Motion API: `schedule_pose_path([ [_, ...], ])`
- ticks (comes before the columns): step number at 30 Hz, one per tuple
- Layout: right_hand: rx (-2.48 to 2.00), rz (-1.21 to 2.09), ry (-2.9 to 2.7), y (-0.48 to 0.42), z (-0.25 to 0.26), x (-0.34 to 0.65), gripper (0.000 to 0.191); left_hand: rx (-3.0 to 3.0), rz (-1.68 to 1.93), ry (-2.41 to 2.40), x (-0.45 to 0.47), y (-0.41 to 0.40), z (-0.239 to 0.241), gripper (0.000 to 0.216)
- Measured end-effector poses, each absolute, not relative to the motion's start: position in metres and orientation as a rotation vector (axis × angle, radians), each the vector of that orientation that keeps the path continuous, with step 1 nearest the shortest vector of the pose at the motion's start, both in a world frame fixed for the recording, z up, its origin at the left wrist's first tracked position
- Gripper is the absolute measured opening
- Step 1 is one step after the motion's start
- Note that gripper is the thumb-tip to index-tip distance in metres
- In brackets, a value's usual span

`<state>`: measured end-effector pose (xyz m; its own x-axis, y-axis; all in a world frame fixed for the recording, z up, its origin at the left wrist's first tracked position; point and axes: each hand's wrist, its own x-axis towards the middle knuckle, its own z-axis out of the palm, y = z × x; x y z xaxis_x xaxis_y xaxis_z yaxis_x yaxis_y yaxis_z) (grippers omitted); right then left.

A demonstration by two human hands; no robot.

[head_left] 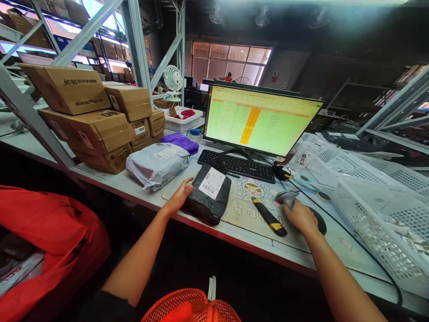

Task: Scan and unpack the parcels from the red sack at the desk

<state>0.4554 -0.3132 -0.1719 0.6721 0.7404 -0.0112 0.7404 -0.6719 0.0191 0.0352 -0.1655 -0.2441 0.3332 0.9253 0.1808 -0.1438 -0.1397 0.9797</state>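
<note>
An orange mesh basket sits nearest, with a red bag at the near left. On the long white table, the left hand lies open against the left edge of a black parcel, thumb spread. The parcel rests on a printed desk mat at the table's near edge. The right hand is curled around a barcode scanner, with a utility knife just to its left. A keyboard and a lit monitor stand farther back, cardboard boxes are stacked at the far left, and white baskets lie to the right. Metal shelving fills the dim warehouse.
</note>
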Motion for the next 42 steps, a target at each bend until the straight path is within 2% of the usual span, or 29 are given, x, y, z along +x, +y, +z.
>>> schedule_pose_path([
  [4,2.895,0.031,1.190,-0.305,-0.164,0.451,0.058,1.587,0.964,0.689,0.036,-0.170,-0.250,0.086],
  [8,2.883,0.231,1.514,-0.261,-0.149,0.441,0.059,1.597,1.013,0.705,0.031,-0.170,-0.251,0.083],
  [12,2.718,-0.049,1.696,-0.203,-0.159,0.435,0.058,1.574,1.052,0.755,0.026,-0.170,-0.246,0.086],
  [19,2.717,-0.137,1.604,-0.165,-0.176,0.432,0.055,1.560,1.102,0.722,0.028,-0.171,-0.246,0.083],
  [25,2.636,-0.193,1.657,-0.152,-0.171,0.428,0.069,1.603,1.081,0.698,0.027,-0.167,-0.249,0.080],
  [29,2.560,-0.229,1.713,-0.176,-0.161,0.411,0.071,1.602,1.100,0.705,0.026,-0.168,-0.251,0.083],
  [33,2.454,-0.245,1.804,-0.251,-0.169,0.392,0.065,1.770,1.094,0.696,0.020,-0.179,-0.236,0.088],
  [38,2.599,-0.089,1.916,-0.328,-0.198,0.405,0.053,2.610,1.062,0.787,0.011,-0.199,-0.192,0.091],
  [40,2.731,-0.076,2.077,-0.338,-0.198,0.420,0.049,2.908,0.915,0.752,0.013,-0.205,-0.187,0.090],
  [42,2.913,-0.169,2.190,-0.339,-0.185,0.430,0.053,3.046,0.779,0.656,0.017,-0.210,-0.196,0.081],
])
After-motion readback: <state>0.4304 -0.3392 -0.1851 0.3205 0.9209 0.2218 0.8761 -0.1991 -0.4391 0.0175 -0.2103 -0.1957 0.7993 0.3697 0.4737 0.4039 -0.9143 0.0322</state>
